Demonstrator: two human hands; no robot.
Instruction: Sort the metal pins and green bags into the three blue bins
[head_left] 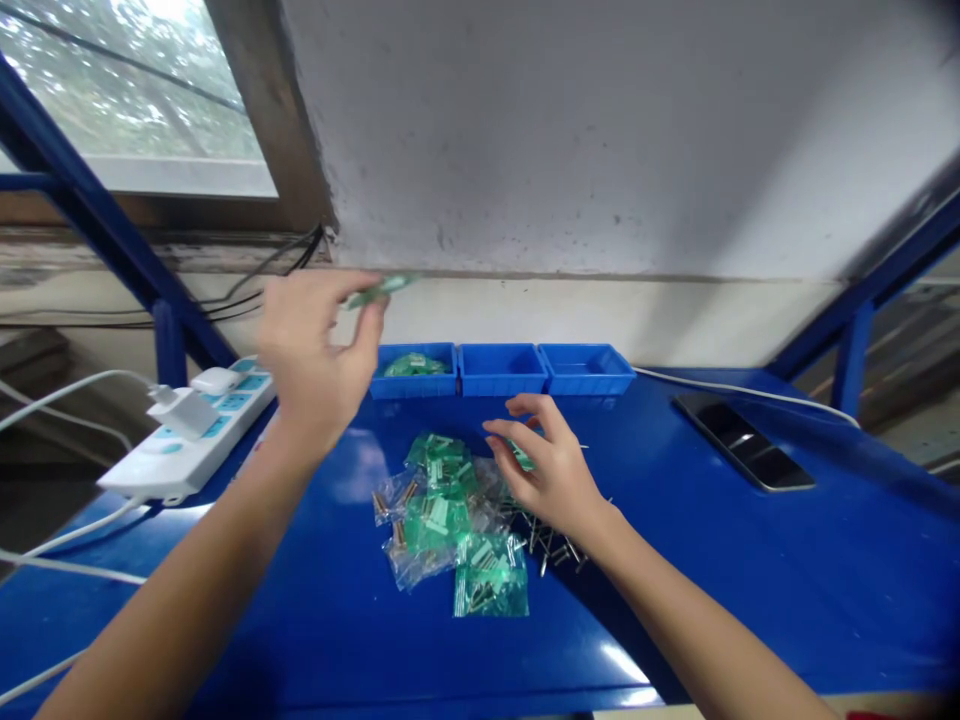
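My left hand (pixel 319 345) is raised in front of the left blue bin, its thumb and fingers closed on a green packet (pixel 386 288). Over the right side of the pile is my right hand (pixel 547 465), fingers curved and apart; a bit of green shows behind them, and whether they touch it is unclear. Several green bags (pixel 491 575) and clear bags (pixel 420 565) with small metal parts lie on the blue table. Loose metal pins (pixel 559 550) are beside them, partly under my right hand. Green packets (pixel 415 365) lie inside the left bin (pixel 412 387).
A middle bin (pixel 502 384) and a right bin (pixel 589 384) stand in the row by the wall. On the left is a white power strip (pixel 161 462) with plugs and cables. A black phone (pixel 742 440) lies at the right, near a white cable (pixel 750 393).
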